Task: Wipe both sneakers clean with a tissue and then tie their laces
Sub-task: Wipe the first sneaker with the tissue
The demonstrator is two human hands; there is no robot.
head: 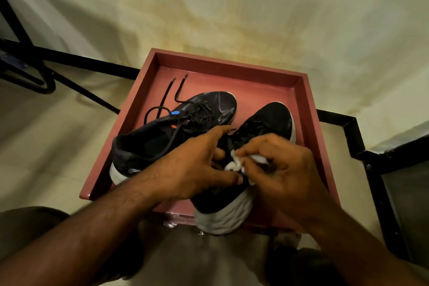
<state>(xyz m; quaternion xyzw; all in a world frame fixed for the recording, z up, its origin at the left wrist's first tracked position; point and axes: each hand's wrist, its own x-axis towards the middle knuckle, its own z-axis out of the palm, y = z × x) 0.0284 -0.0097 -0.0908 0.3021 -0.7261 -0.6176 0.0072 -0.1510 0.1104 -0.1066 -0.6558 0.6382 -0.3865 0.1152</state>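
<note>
- The right hand [278, 169] pinches a crumpled white tissue [234, 165] between thumb and fingertips, pressing it against the collar area of the right sneaker [260, 127].
- The left hand [199, 167] grips the same sneaker from its inner side, fingers curled over the laced part and the thumb lying along the collar, just beside the tissue.
- The right sneaker is black with a thick white sole; its heel hangs over the near edge of the red tray [232, 65], and its toe points toward the tray's far right corner.
- The left sneaker [176, 127], also black with a white sole, sits in the tray's left half, heel near the near left corner, toe aimed at the middle of the tray. Its toe cap looks shiny.
- Its laces [167, 95] are untied: the loose ends trail across the tray floor toward the far left corner.
- The tray rests on a pale floor [46, 146], close to a stained cream wall [255, 7].
- Black metal furniture legs [69, 58] run along the floor to the left, and a black frame stands off the tray's right edge.
</note>
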